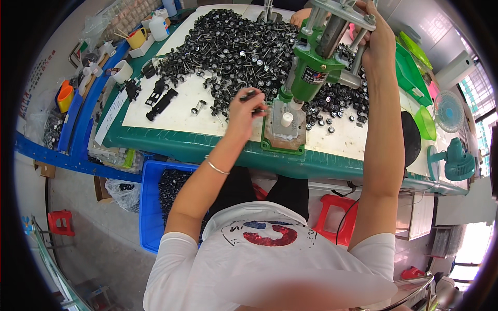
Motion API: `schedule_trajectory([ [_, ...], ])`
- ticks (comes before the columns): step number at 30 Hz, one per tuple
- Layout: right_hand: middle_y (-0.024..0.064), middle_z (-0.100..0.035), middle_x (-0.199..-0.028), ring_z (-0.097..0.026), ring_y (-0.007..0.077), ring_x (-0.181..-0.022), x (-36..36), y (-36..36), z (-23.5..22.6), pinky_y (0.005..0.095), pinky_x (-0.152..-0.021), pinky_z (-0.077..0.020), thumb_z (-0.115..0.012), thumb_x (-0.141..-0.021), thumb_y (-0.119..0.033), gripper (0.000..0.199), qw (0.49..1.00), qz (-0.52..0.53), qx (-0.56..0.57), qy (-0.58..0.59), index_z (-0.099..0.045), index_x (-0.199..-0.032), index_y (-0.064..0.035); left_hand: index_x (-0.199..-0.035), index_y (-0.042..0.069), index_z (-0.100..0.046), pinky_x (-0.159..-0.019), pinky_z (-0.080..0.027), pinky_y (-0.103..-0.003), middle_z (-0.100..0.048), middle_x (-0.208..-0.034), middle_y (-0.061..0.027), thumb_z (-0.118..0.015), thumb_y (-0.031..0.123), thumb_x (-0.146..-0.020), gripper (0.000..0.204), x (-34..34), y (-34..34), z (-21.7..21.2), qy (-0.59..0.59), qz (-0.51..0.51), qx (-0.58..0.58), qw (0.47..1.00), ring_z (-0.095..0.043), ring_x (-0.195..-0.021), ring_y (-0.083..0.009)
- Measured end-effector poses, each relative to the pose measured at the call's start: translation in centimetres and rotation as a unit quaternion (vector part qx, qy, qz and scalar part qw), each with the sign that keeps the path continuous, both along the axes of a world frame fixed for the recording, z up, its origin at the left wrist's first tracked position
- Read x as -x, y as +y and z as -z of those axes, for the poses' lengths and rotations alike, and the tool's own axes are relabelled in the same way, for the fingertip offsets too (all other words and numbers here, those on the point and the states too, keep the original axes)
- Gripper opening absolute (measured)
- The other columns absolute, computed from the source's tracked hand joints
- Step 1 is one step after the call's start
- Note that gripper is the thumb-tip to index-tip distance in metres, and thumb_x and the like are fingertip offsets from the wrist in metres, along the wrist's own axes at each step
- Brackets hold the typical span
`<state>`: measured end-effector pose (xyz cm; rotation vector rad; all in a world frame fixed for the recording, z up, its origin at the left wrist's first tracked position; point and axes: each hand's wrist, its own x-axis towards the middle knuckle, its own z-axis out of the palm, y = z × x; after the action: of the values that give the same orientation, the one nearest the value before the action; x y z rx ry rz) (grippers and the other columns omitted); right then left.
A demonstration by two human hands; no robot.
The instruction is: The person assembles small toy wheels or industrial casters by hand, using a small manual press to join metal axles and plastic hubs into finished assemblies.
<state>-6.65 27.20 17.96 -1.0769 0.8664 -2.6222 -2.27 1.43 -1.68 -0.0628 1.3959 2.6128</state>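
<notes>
With our left hand (247, 113) we are pinching small black wheel pieces (258, 110) between bent fingers, just left of the green metal bench press (311, 78); the fingers are hiding much of the pieces, so we cannot tell their exact number. Our right hand (374, 39) is reaching up beside the press, its fingers curling around the silver steel lever (357, 59).

Under the press head, a short white cylindrical peg (286, 119) is standing upright on the grey metal base plate (285, 142). The press is sitting near the front edge of the green-edged bench (207, 147), on a white sheet (176, 124).

Behind our left hand, a large heap of black wheels with thin silver axles (233, 46) is spreading over the bench. Loose round black wheels (332, 106) are lying to the right of the press. On the left, oblong black plastic base pieces (162, 105) are lying near a silver axle carrying two black wheels (198, 107).

Beyond the press, another person's hand (300, 17) is showing at the far side. A shallow green plastic tray (410, 75) and a teal desk fan (457, 160) are standing to the right. Below the bench, a blue plastic crate (150, 207) is holding many small dark parts.
</notes>
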Motion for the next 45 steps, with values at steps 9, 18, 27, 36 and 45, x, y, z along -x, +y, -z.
schedule_trajectory([
  [9,-0.0018,-0.053,-0.071,-0.05,0.0066,-0.058,-7.5,2.4,8.7,0.0197,-0.048,-0.0379,-0.055,-0.094,-0.026,0.028,0.785,0.56,-0.222,-0.144,-0.064,-0.107,-0.0028,-0.091,0.007,-0.071,-0.063,-0.048,-0.039,-0.059,-0.082,-0.0104,-0.069,0.008,-0.074,0.017,4.1,-4.1,2.1,0.34,-0.02,0.654,0.675,-0.061,-0.073,-0.0288],
  [18,0.0028,-0.058,-0.08,-0.053,0.0112,-0.067,-13.2,3.5,21.3,0.0256,-0.062,-0.045,-0.066,-0.084,-0.014,0.017,0.556,0.556,-0.616,-0.044,-0.066,-0.099,-0.0056,-0.087,0.007,-0.069,-0.07,-0.048,-0.039,-0.056,-0.085,-0.0106,-0.073,0.017,-0.072,0.018,4.7,-3.3,0.2,0.361,0.1,0.695,0.614,-0.06,-0.081,-0.03],
  [27,0.0072,-0.059,-0.09,-0.056,0.0165,-0.071,-14.7,2.4,22.3,0.0278,-0.067,-0.0473,-0.065,-0.083,-0.007,0.018,0.532,0.565,-0.631,-0.004,-0.063,-0.1,-0.0037,-0.08,0.005,-0.065,-0.047,-0.038,-0.019,-0.067,-0.097,-0.002,-0.072,0.016,-0.081,0.013,3.3,-2.7,-0.5,0.16,0.11,0.291,0.937,-0.057,-0.068,-0.0053],
  [36,0.0047,-0.065,-0.095,-0.061,0.0094,-0.079,-11.7,-4.9,19.0,0.0237,-0.072,-0.0496,-0.057,-0.093,-0.011,0.017,0.787,0.413,-0.427,-0.166,-0.062,-0.103,0.0009,-0.081,0.008,-0.06,-0.04,-0.026,-0.014,-0.07,-0.095,-0.0076,-0.067,0.017,-0.085,0.012,1.5,-1.6,0.7,-0.008,0.148,0.062,0.987,-0.049,-0.06,-0.0004],
  [45,0.0026,-0.055,-0.097,-0.057,0.01,-0.077,-10.4,-7.5,18.8,0.0237,-0.069,-0.0459,-0.059,-0.092,-0.015,0.022,0.689,0.465,-0.555,0.004,-0.062,-0.102,0.0038,-0.084,0.008,-0.06,-0.041,-0.026,-0.014,-0.069,-0.09,-0.0083,-0.066,0.023,-0.088,0.016,0.4,-1.7,-0.5,-0.011,0.189,0.038,0.981,-0.065,-0.079,-0.0055],
])
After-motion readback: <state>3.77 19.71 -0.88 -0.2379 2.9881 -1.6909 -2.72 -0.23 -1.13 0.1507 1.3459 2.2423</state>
